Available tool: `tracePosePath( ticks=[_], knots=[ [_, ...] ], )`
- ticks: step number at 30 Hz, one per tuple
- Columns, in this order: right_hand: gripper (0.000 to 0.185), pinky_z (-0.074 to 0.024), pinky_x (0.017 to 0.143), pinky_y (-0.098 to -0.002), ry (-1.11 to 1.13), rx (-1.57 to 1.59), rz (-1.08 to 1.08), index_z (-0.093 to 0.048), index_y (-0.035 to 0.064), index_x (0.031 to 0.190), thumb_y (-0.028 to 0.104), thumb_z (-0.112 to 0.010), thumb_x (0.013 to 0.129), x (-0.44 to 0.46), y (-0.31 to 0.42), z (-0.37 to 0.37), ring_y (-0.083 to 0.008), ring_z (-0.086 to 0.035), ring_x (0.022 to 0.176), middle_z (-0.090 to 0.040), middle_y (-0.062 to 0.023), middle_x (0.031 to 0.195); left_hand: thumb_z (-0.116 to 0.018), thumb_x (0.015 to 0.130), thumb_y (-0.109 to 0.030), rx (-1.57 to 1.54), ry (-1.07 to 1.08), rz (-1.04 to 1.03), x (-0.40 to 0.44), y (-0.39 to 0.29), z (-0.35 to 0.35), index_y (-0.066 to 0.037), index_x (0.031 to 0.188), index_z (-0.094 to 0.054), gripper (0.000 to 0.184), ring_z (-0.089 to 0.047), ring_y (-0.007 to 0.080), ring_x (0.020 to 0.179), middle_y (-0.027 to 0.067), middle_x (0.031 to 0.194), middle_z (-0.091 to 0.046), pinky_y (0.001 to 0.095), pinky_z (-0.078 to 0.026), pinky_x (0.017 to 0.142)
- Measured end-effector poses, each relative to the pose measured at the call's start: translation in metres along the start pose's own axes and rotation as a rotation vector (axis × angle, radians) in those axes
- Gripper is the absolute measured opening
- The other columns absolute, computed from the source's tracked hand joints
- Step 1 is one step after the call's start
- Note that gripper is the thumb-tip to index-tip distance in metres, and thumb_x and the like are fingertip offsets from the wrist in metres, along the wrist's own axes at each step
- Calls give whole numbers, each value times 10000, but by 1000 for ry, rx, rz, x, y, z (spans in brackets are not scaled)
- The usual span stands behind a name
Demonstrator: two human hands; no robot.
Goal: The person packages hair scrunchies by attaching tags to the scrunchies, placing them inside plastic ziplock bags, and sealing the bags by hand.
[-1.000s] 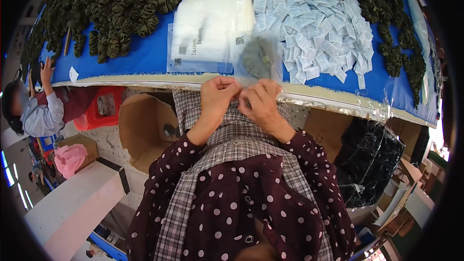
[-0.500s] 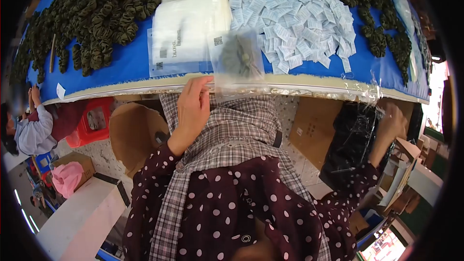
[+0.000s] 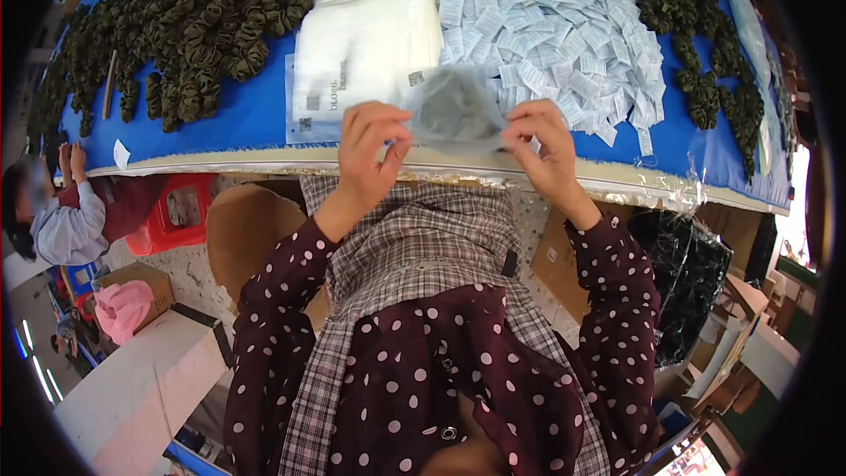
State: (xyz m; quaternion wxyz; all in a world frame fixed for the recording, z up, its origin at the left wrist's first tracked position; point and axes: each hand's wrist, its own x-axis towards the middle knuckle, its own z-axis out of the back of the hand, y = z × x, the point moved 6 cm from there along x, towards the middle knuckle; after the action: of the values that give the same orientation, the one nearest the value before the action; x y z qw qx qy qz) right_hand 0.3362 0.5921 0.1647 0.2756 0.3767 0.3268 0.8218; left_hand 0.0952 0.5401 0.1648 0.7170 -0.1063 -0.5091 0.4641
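A clear plastic bag [image 3: 458, 134] with a dark green scrunchie [image 3: 456, 104] inside is held up at the table's front edge, slightly blurred. My left hand [image 3: 370, 148] pinches the bag's left side between thumb and fingers. On the opposite side, my right hand [image 3: 544, 148] has its fingers closed on the right edge. Just behind lies a stack of frosted plastic bags [image 3: 366, 22] with dark print. Beside that stack spreads a heap of small pale-blue printed packets [image 3: 564, 44].
Piles of dark green scrunchies [image 3: 207, 35] cover the blue table [image 3: 238, 128] at the left, with more scrunchies [image 3: 696, 62] at the right. A co-worker [image 3: 66, 216] is at the far left near a red stool [image 3: 181, 216]. A black plastic bag [image 3: 683, 273] hangs below at right.
My right hand has come from the far right, by the black plastic, to the bag's right edge. My left hand has closed on its left side. The bag has shifted slightly right.
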Motion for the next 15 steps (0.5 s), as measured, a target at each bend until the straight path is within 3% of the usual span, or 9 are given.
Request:
tracePosePath(
  ticks=[3, 8, 15],
  knots=[
    [117, -454, 722, -234, -282, 411, -234, -636, 53, 1026, -3, -640, 923, 30, -6, 14, -116, -545, 827, -656, -67, 1119, -721, 800, 1, -120, -139, 21, 53, -1, 4, -94, 905, -651, 158, -576, 224, 1003, 15, 1060, -676, 353, -475, 913],
    [49, -470, 657, -195, -265, 537, -302, -568, 40, 1001, 26, -605, 972, 33, 4, 11, -81, -543, 713, -708, -107, 1061, -710, 833, -12, -160, -67, 139, 50, 6, 3, -84, 913, -641, 129, -562, 217, 925, 29, 967, -645, 332, -465, 854],
    [88, -488, 675, -204, -243, 530, -536, -512, 48, 1032, 28, -583, 984, -26, 6, -27, -99, -563, 704, -729, -141, 1021, -692, 873, -47, -183, 35, 398, -25, 0, 0, -64, 920, -632, 78, -533, 200, 847, 35, 883, -597, 315, -443, 793]
  ],
)
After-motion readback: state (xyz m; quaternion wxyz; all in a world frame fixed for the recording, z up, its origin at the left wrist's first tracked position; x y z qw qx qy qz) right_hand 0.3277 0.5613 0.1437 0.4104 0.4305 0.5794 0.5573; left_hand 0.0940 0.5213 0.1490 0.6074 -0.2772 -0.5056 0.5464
